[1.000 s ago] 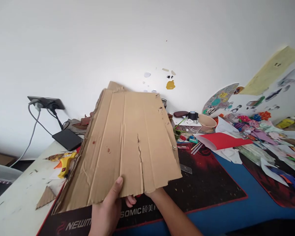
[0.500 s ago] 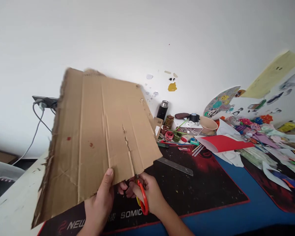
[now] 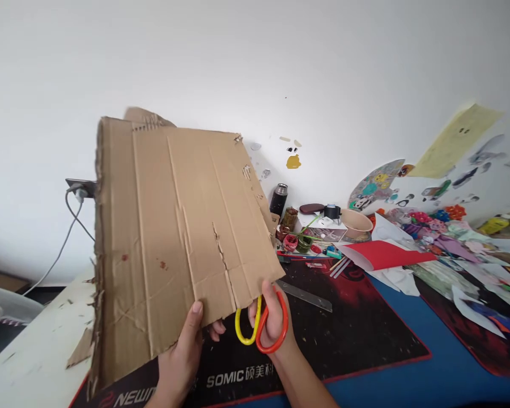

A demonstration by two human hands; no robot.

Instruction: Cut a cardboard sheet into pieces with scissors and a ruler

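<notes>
A large brown cardboard sheet (image 3: pixel 161 226) is held up, tilted, in front of me. Its left edge is ragged, and a torn slit runs from the lower right edge up into the sheet. My left hand (image 3: pixel 182 351) grips the bottom edge, thumb in front and fingers behind. Close to the lower right corner, my right hand (image 3: pixel 276 326) holds scissors (image 3: pixel 247 342) with one yellow and one red handle loop. The right thumb lies by the red loop, its tip at the cardboard edge. The blades are hidden behind the sheet.
On the black desk mat (image 3: pixel 357 323) lies a metal ruler (image 3: pixel 308 296). Paint jars (image 3: pixel 289 243), a black flask (image 3: pixel 279 198) and a round tan container (image 3: pixel 356 222) stand near the wall. Red paper (image 3: pixel 391 255) and craft scraps fill the right side.
The scissors have turned so that both handle loops now face me, and my right thumb has moved up to the cardboard edge. The sheet has shifted slightly; my left hand keeps its grip.
</notes>
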